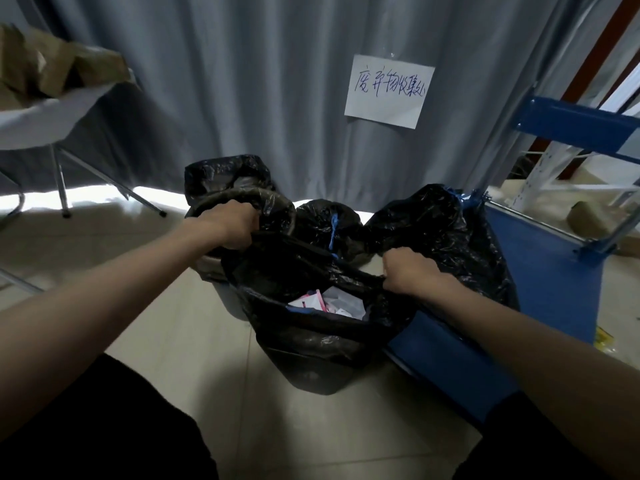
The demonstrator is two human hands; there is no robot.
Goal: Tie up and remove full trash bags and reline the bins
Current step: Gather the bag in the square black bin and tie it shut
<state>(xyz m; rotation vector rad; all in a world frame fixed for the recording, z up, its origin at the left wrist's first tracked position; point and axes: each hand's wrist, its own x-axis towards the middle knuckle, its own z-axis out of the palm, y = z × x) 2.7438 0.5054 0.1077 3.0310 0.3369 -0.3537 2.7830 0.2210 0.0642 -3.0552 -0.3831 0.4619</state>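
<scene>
A black trash bag (311,344) stands open on the tiled floor in front of me, with white and pink paper waste (329,301) showing inside. My left hand (232,225) grips the bag's rim at its far left. My right hand (408,271) grips the rim at the right. Behind the left hand stands a grey bin (221,271) with a black liner (242,192) over its rim. Two more black bags sit behind: a small one (325,223) tied with blue string and a larger one (446,233), also with blue string at its top.
A grey curtain (242,81) with a handwritten paper sign (388,90) hangs behind the bags. A blue cart (543,258) and metal shelving (571,123) stand at the right. A folding table (38,123) with brown packages is at the left.
</scene>
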